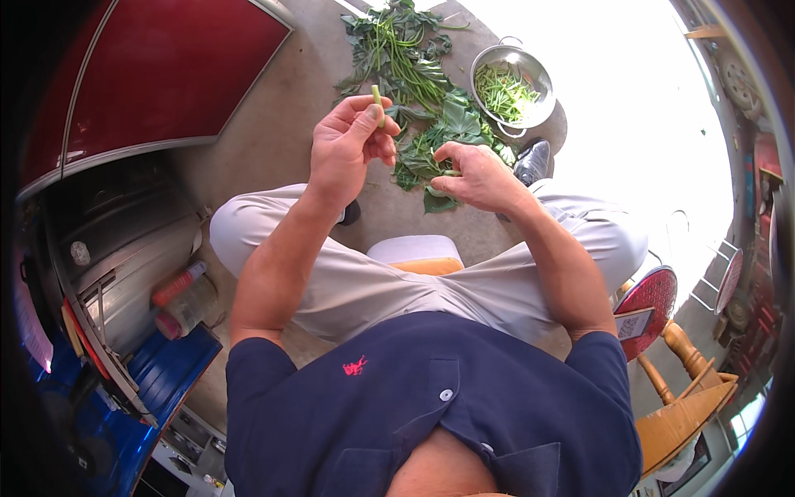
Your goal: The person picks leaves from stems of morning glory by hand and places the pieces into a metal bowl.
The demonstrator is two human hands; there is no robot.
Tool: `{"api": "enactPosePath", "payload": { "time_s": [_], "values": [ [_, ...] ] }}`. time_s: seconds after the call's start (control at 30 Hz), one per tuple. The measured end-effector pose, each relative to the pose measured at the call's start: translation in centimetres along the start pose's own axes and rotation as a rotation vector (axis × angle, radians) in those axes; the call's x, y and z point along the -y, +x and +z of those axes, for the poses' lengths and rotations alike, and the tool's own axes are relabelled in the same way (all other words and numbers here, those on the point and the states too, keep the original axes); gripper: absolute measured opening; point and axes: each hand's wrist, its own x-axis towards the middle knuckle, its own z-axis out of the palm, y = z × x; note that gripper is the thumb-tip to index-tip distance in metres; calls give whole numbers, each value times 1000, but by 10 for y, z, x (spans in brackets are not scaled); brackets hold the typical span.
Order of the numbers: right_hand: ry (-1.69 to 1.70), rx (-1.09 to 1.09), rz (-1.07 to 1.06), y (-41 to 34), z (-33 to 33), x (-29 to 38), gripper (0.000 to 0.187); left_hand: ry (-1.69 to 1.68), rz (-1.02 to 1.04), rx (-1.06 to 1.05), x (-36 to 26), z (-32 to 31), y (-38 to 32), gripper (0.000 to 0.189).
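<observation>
My left hand, raised over the floor, pinches a short green stem piece between thumb and fingers, the piece standing roughly upright. Lower and to the right, my right hand is bent over the near end of the leafy greens; a bit of pale stem shows between its thumb and fingers, and its palm side is hidden. A long heap of leafy stems lies on the concrete floor beyond both hands. At the upper right, a two-handled metal colander or basin holds cut green stem pieces.
A black shoe is beside the greens, close to the basin. Dark red cabinet panels stand at the upper left. A white and orange seat edge shows between my knees. At the right are a red round stool and a wooden chair.
</observation>
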Motion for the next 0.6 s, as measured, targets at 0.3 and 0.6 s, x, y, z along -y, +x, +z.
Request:
{"api": "enactPosePath", "payload": {
  "time_s": [0.3, 0.6],
  "values": [
    [764, 10, 175, 6, -14, -14, 17, 159, -68, 26, 30, 11, 21, 17],
    [1144, 33, 316, 14, -18, -45, 22, 189, -77, 52, 89, 42, 56, 15]
  ]
}}
